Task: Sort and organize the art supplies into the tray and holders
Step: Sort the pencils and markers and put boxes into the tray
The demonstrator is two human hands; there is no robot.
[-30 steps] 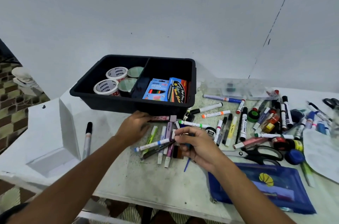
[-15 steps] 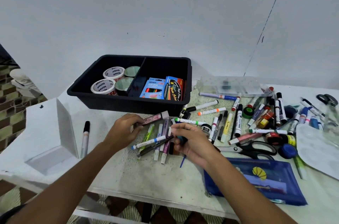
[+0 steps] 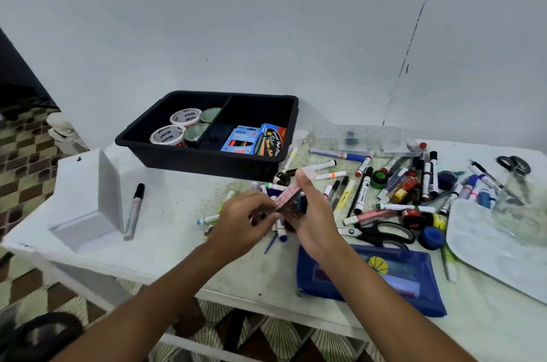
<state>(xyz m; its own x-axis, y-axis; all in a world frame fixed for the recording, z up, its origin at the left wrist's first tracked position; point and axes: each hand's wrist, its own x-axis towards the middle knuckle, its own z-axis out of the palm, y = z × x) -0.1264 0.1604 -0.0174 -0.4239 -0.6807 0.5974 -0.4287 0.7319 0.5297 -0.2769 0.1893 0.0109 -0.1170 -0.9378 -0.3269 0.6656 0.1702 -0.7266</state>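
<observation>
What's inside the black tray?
In the black tray: four tape rolls on the left, two colour boxes on the right. The near wall hides whatever lies low behind it.

marker pile (image 3: 393, 187) crowds right, left bare

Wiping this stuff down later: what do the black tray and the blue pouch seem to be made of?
Black tray: looks like rigid moulded plastic with a dull sheen, rolled rim and a moulded divider. Blue pouch: seemingly soft translucent vinyl, glossy, contents showing through; can't be sure.

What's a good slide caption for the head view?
Both hands hold a pink marker before the black tray.
</observation>
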